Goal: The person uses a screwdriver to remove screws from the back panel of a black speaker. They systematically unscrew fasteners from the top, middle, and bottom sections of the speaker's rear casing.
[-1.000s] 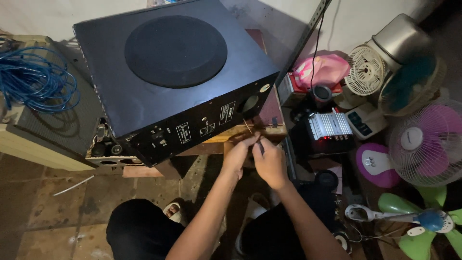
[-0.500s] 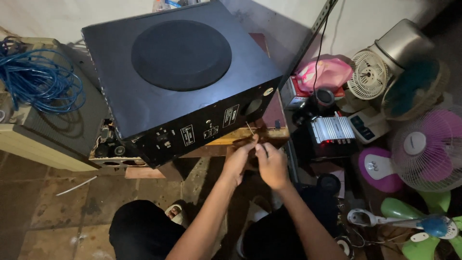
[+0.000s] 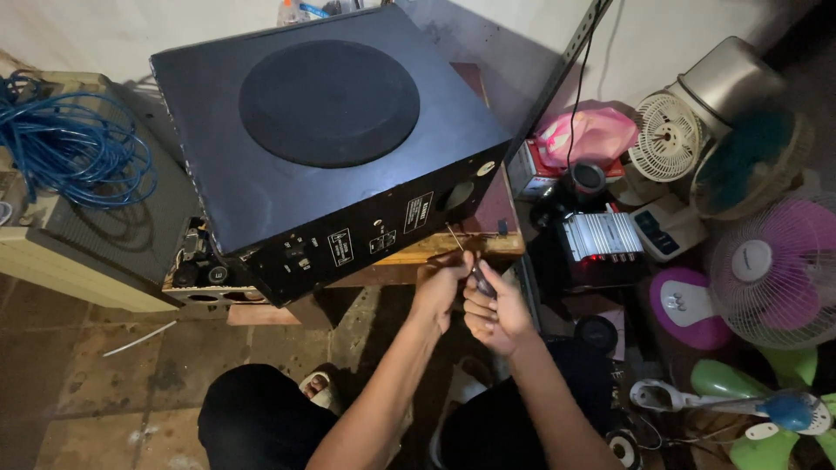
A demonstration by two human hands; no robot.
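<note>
Screwdriver (image 3: 470, 265): shaft runs toward 11 o'clock, tip at the subwoofer box (image 3: 331, 148) back panel. Right hand (image 3: 496, 309) fingers wrapped tight on handle; left hand (image 3: 440, 287) fingers pinch the shaft, nearer the box.

Light falls from above and a little behind the camera, harsh and narrow. The wall (image 3: 131, 35) at eleven o'clock is bright and washed out, nearly white. The black speaker box (image 3: 322, 130) takes a soft grey sheen across its top, with no hard glare. Below it, at six o'clock, the floor (image 3: 96, 383) drops into brown gloom, and the box throws a deep shadow over the bench edge. The hands, left hand (image 3: 441, 287) and right hand (image 3: 496, 312), are lit warm and read fairly sharp. At three and four o'clock the fans (image 3: 766, 270) sit dimmer, slightly soft. Corners darken and straight lines bow outward, wide-lens style. Fine grain shows in the dark patches.
</note>
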